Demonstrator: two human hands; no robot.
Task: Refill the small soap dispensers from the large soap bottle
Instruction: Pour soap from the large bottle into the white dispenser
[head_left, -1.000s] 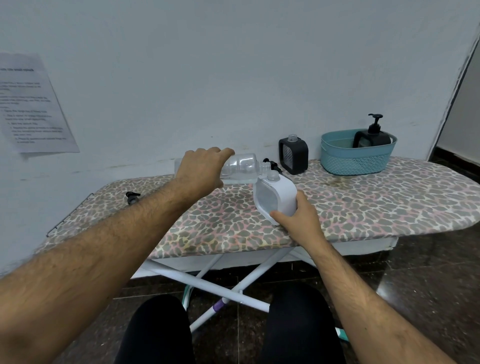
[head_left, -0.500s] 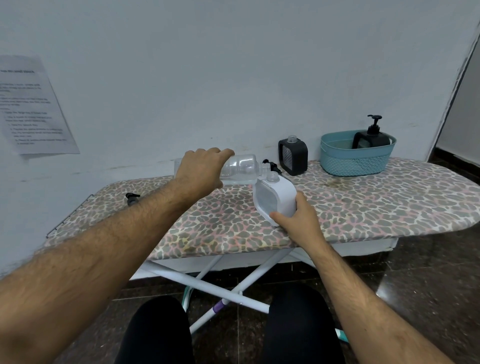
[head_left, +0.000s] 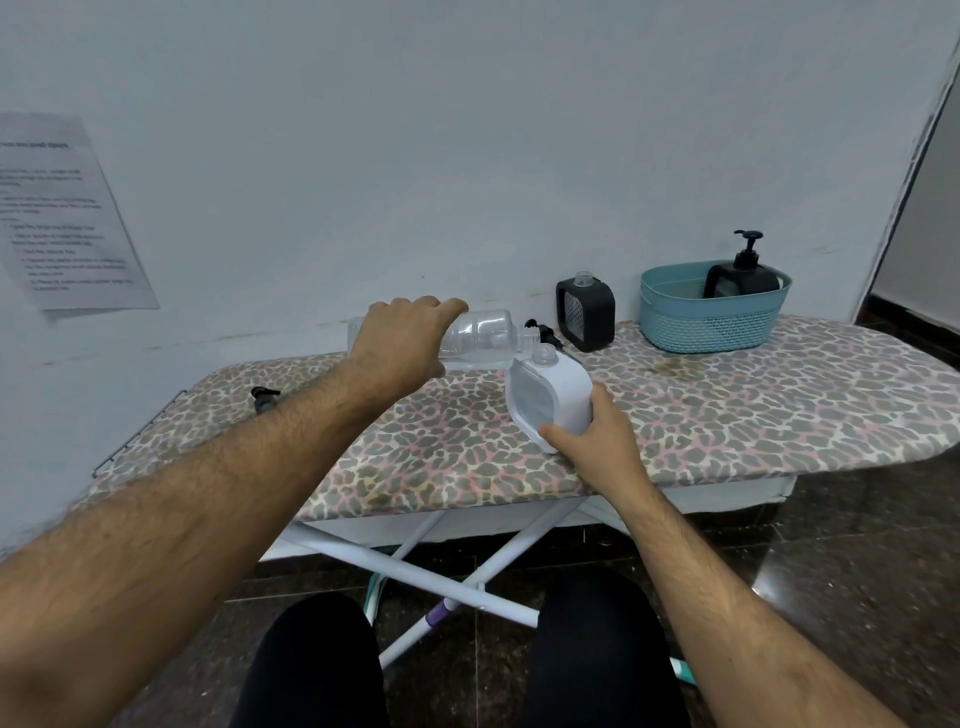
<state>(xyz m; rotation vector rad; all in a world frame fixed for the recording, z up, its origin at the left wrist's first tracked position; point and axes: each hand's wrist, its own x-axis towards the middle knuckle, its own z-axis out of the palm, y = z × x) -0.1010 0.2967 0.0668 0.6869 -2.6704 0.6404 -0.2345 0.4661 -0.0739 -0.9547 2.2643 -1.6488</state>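
Very little had moved since the frame half a second before: both hands kept the same grips, and the bottle and white dispenser sat in the same pose over the ironing board.

The left hand (head_left: 402, 340) was curled round the body of the large clear soap bottle (head_left: 480, 338), holding it almost level, its open threaded neck pointing right and meeting the open mouth on top of the white dispenser (head_left: 550, 397). The right hand (head_left: 597, 441) gripped that dispenser at its near lower corner, thumb on the front face, keeping it tilted to the left with its base on the surface (head_left: 727, 405), an ironing board with a leopard-print cover. Whether liquid was passing could not be told.

Just behind the bottle's neck lay a black pump head (head_left: 540, 330), partly hidden by the bottle. To its right, against the wall, stood a black dispenser (head_left: 586, 314) with its cap off. Further right a teal basket (head_left: 714, 317) held another black dispenser (head_left: 743, 275) with its pump fitted. Another small black pump part (head_left: 263, 397) lay far to the left on the surface, well apart from everything else. A printed sheet (head_left: 67, 218) hung on the wall (head_left: 467, 130) at the left. Below the board its white crossed legs (head_left: 431, 561) stood on a dark tiled floor (head_left: 857, 571), with the person's dark-clad knees in the near foreground.
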